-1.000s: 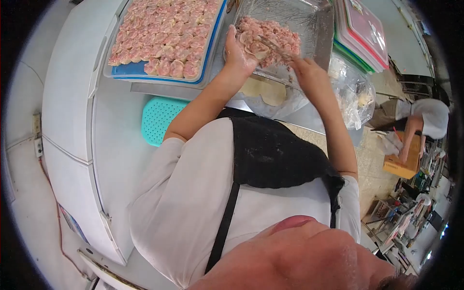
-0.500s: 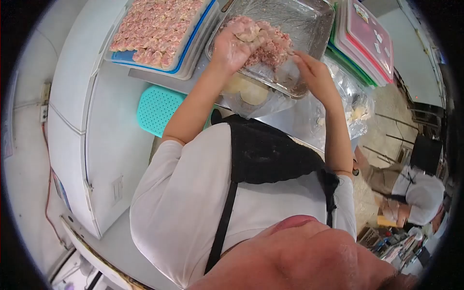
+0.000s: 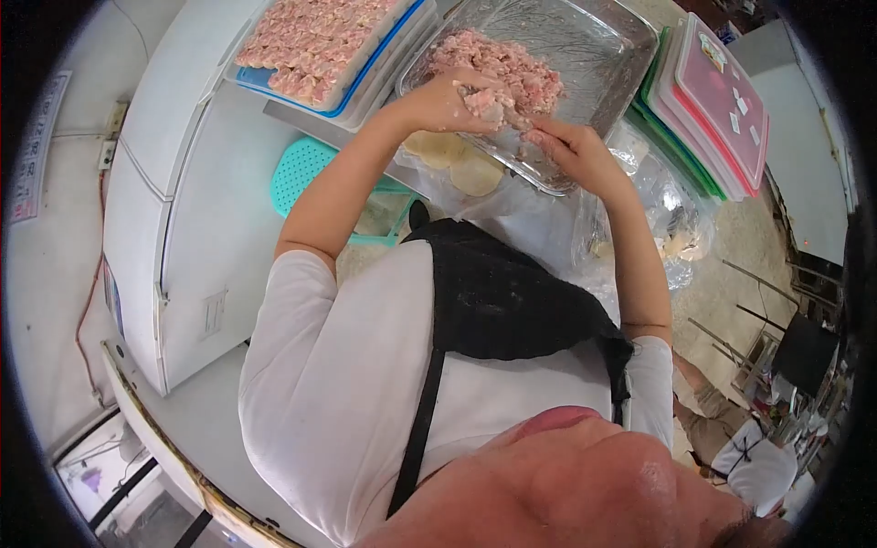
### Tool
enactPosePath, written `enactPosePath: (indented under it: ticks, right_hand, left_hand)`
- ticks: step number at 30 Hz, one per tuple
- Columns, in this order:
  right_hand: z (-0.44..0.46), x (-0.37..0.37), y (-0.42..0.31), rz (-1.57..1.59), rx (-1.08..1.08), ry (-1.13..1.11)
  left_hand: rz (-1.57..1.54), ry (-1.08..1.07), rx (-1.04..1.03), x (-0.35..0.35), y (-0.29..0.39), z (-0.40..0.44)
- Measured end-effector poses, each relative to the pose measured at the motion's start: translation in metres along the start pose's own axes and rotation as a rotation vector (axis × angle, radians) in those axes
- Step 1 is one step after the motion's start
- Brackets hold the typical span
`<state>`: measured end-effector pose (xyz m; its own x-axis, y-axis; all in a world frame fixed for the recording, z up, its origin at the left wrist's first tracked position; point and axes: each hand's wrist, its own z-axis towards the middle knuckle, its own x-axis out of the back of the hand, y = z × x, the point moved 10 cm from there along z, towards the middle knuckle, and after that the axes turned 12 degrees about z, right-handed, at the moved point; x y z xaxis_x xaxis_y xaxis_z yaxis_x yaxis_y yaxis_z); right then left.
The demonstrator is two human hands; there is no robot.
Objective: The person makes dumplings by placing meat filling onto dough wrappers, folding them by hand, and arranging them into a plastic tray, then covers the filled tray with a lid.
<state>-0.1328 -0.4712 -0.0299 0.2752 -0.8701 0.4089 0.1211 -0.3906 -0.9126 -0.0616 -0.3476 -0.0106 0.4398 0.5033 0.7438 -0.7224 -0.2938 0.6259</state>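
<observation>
My left hand (image 3: 452, 102) is curled around a dumpling wrapper with pink minced meat (image 3: 486, 102) on it, over the near side of a metal tray (image 3: 603, 73). In my right hand (image 3: 577, 153) is a thin tool (image 3: 519, 119), its tip at the filling; its exact kind is hidden by the fingers and meat. A mound of minced meat (image 3: 516, 68) lies in the tray behind my hands. Below the tray's near edge, round pale wrappers (image 3: 477, 172) rest on clear plastic.
Rows of filled dumplings (image 3: 315, 46) fill a stacked container at upper left. Coloured lids (image 3: 722, 100) are piled at right beside a plastic bag (image 3: 671, 215). A turquoise perforated basket (image 3: 300, 172) stands below. Another person (image 3: 749, 457) is at lower right.
My left hand has turned from palm-up to curled around the wrapper. My right hand has brought the tool to the filling. The view has shifted slightly, and the other person appears lower.
</observation>
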Motion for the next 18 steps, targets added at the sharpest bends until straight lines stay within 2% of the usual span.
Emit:
enactPosePath:
  ticks: [1,3,6,7,10,11,13,15,16,18]
  right_hand:
    - [0.004,0.006,0.01,-0.026,0.048,0.02]
    - [0.013,0.017,0.014,-0.08,0.148,0.063]
    - [0.006,0.036,-0.008,-0.592,0.115,0.309]
    - [-0.002,0.031,-0.022,-0.571,0.221,0.399]
    - [0.008,-0.002,0.002,-0.59,0.24,0.341]
    - [0.017,0.003,0.039,-0.58,0.131,0.332]
    - [0.013,0.023,0.057,-0.637,-0.041,0.289]
    - [0.002,0.031,0.057,-0.654,-0.206,0.222]
    - [-0.006,0.037,0.044,-0.565,-0.164,0.272]
    - [-0.021,0.052,0.017,-0.4,-0.073,0.377]
  left_hand:
    - [0.023,-0.043,-0.041,-0.005,0.002,0.001]
    - [0.013,-0.035,0.204,-0.008,-0.023,-0.001]
    - [-0.126,-0.043,0.546,-0.031,-0.094,-0.014]
    - [-0.197,-0.048,0.656,-0.035,-0.107,-0.019]
    - [0.238,0.084,0.383,-0.011,-0.071,-0.006]
    - [0.109,0.054,0.403,-0.02,-0.077,-0.011]
    - [-0.136,0.018,0.429,-0.025,-0.088,-0.014]
    - [-0.082,0.011,0.398,-0.007,-0.078,-0.017]
    - [-0.061,0.007,0.384,0.001,-0.065,-0.019]
    - [0.007,0.177,0.06,0.033,-0.015,-0.011]
